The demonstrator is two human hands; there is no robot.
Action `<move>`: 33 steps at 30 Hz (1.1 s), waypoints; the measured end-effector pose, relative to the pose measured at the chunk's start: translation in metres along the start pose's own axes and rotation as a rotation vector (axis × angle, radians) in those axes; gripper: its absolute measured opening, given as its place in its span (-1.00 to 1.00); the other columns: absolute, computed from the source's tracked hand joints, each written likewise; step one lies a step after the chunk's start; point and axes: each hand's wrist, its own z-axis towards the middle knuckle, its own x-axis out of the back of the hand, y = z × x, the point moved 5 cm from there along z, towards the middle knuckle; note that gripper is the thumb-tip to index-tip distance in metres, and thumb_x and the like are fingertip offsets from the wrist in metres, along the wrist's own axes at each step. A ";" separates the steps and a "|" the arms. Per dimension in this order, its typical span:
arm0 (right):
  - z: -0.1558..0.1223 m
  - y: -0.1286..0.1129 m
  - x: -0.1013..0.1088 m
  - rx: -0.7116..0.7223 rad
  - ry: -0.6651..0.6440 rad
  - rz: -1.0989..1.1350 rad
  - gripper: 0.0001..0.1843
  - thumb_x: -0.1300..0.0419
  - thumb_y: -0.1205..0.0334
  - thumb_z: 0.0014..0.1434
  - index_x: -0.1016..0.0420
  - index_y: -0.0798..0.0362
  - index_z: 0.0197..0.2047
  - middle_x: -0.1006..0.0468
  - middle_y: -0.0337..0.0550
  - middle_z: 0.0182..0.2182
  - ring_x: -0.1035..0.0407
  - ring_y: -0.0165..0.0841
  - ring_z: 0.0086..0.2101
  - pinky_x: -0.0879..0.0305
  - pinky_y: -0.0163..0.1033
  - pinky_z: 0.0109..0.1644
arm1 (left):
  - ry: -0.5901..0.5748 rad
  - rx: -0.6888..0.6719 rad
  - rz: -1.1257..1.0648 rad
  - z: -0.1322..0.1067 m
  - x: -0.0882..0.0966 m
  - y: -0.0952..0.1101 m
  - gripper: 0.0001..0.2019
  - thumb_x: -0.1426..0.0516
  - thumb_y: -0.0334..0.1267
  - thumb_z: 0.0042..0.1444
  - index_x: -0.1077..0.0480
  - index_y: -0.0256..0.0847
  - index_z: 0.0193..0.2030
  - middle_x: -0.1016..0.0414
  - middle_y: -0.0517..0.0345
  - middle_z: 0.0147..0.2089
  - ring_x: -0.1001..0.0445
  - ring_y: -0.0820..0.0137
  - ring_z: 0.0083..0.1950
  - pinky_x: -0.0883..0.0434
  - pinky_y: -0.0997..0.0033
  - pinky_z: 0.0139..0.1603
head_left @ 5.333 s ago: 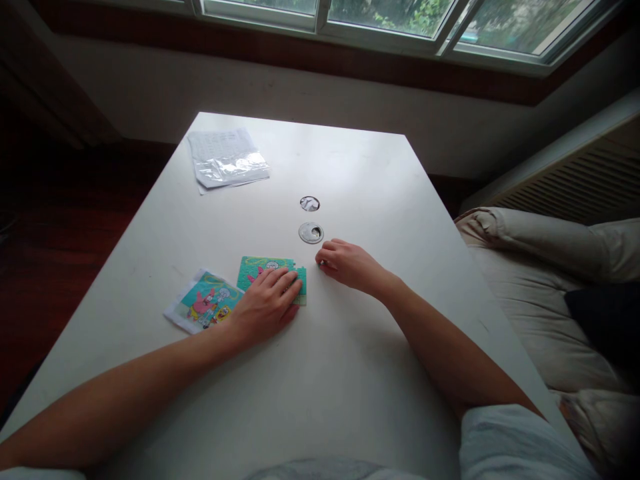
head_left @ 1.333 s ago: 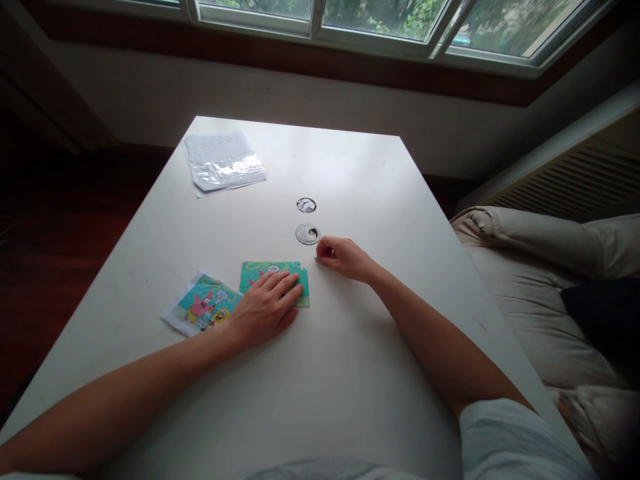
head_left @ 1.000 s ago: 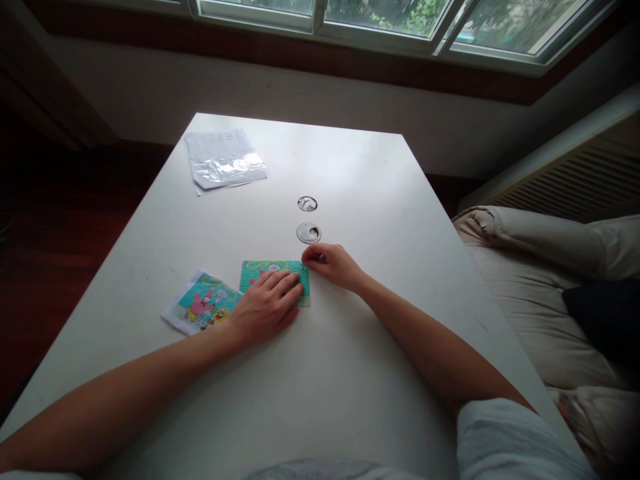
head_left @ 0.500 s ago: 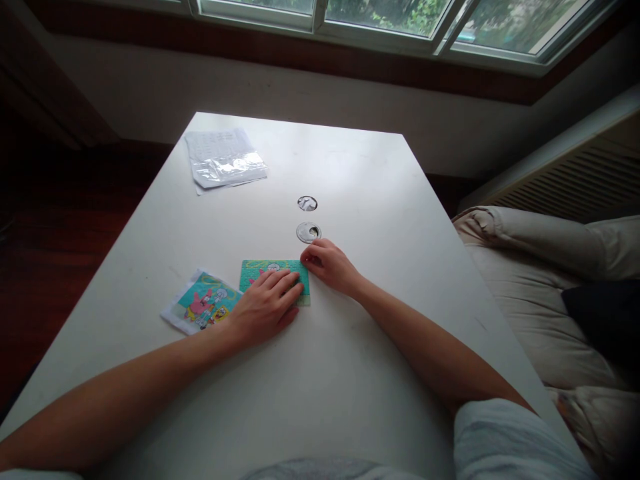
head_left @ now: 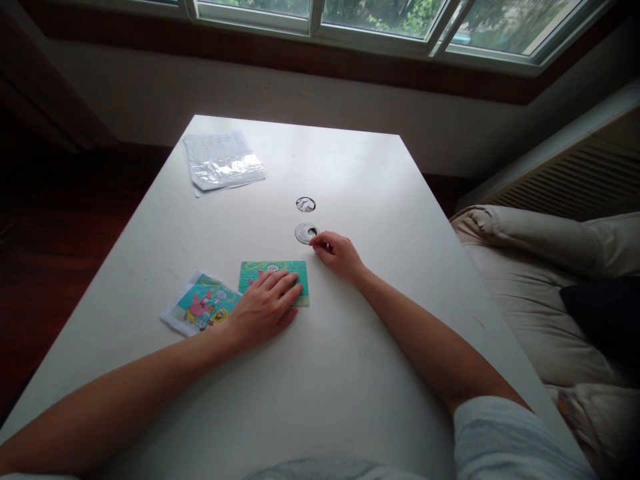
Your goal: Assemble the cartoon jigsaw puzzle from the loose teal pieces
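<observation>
— White table (head_left: 350, 373) under a window, dull daylight. What has changed in the last second?

— A second ago the right hand (head_left: 337, 252) had its fingertips on the puzzle's far right corner, where a notch showed earlier. Now it has drawn back to the right and far side, beside the nearer of two round tins (head_left: 307, 233). The corner looks filled, so I judge a piece went in.

— Is that hand holding anything?

— Fingers are curled with thumb and forefinger close together at the tin's edge; whether they pinch a piece I cannot tell, it is too small at this range.

— And the other hand?

— The left hand (head_left: 267, 308) lies flat and spread, pressing the near right part of the puzzle (head_left: 273, 272), as before.

— How does the puzzle look?

— Small teal rectangle with a cartoon print, flat on the table's middle, edges now straight where visible. Just to its left lies the reference picture (head_left: 200, 310) with the same cartoon. At the far left sits a clear plastic bag (head_left: 223, 162) on paper.
</observation>
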 end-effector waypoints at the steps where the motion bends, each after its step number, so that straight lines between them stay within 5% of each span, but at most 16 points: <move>1: 0.000 -0.002 0.000 0.014 -0.016 -0.006 -0.84 -0.15 0.31 0.26 -0.58 0.01 -0.19 -0.53 -0.19 -0.32 -0.32 -0.37 -0.34 -0.23 -0.26 -0.21 | -0.002 0.001 0.000 0.000 0.000 0.000 -0.61 -0.06 -0.19 0.34 -0.36 -0.20 0.26 -0.36 -0.15 0.32 -0.29 0.04 0.34 -0.29 -0.12 0.34; 12: -0.004 -0.021 -0.010 0.177 -0.243 -0.132 -0.93 -0.25 0.24 0.25 -0.54 -0.01 -0.30 -0.48 -0.15 -0.33 -0.30 -0.28 -0.24 -0.21 -0.18 -0.06 | 0.005 -0.002 -0.008 0.000 0.000 -0.001 -0.61 -0.04 -0.17 0.35 -0.35 -0.17 0.27 -0.34 -0.13 0.33 -0.27 0.03 0.35 -0.28 -0.13 0.34; 33: -0.004 -0.021 -0.022 0.096 -0.128 -0.275 -0.83 -0.31 0.10 0.24 -0.47 -0.01 -0.28 -0.45 -0.21 -0.36 -0.29 -0.29 -0.25 -0.11 -0.19 -0.07 | 0.020 0.025 0.048 0.003 -0.006 -0.004 -0.59 -0.07 -0.19 0.32 -0.33 -0.18 0.28 -0.33 -0.11 0.34 -0.26 0.03 0.34 -0.27 -0.15 0.34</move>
